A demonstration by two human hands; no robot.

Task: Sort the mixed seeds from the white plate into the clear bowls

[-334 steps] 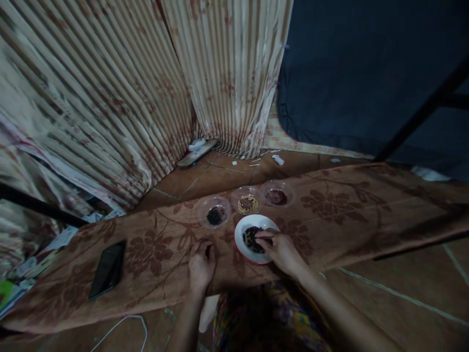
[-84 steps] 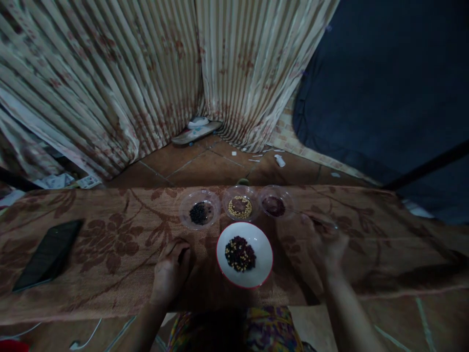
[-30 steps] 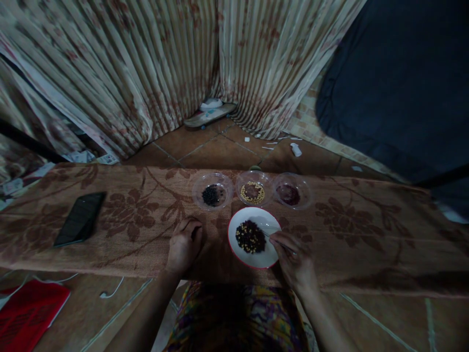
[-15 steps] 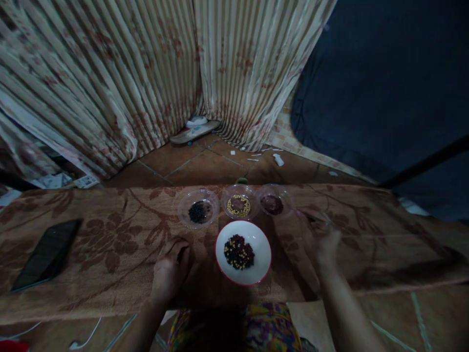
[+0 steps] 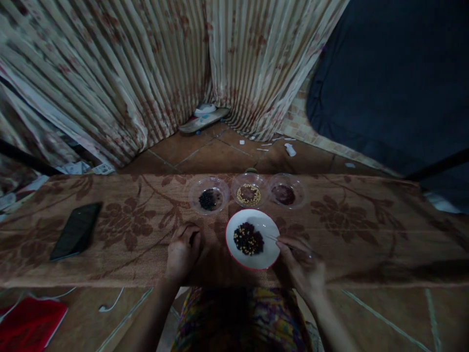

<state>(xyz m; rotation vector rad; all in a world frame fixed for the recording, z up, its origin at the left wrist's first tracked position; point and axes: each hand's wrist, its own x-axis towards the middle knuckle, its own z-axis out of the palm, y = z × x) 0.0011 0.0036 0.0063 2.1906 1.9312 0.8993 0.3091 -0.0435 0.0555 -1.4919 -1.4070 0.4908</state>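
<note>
My right hand (image 5: 302, 264) pinches thin metal tweezers (image 5: 273, 238), their tips over the right side of a white bowl (image 5: 269, 252) with a red rim. A mixed heap of black, yellow and dark red beans (image 5: 249, 239) lies in that bowl. My left hand (image 5: 184, 249) rests on the cloth left of it, fingers curled closed, with nothing visible in them. Behind the bowl stand three clear plastic bowls in a row: the left one holds black beans (image 5: 208, 199), the middle one yellow beans (image 5: 249, 194), the right one dark red beans (image 5: 284, 194).
A brown flowered cloth (image 5: 128, 225) covers the narrow table. At its left lies a dark phone (image 5: 76, 231). Beyond the table are striped curtains (image 5: 164, 63), a skateboard (image 5: 205, 120) on the tiled floor and a dark blue cover (image 5: 388, 83). Something red (image 5: 32, 320) lies at the lower left.
My right hand has moved left, from the cloth beside the right plastic bowl to the white bowl, bringing the tweezers over it. The view has shifted slightly; my left hand stays resting.
</note>
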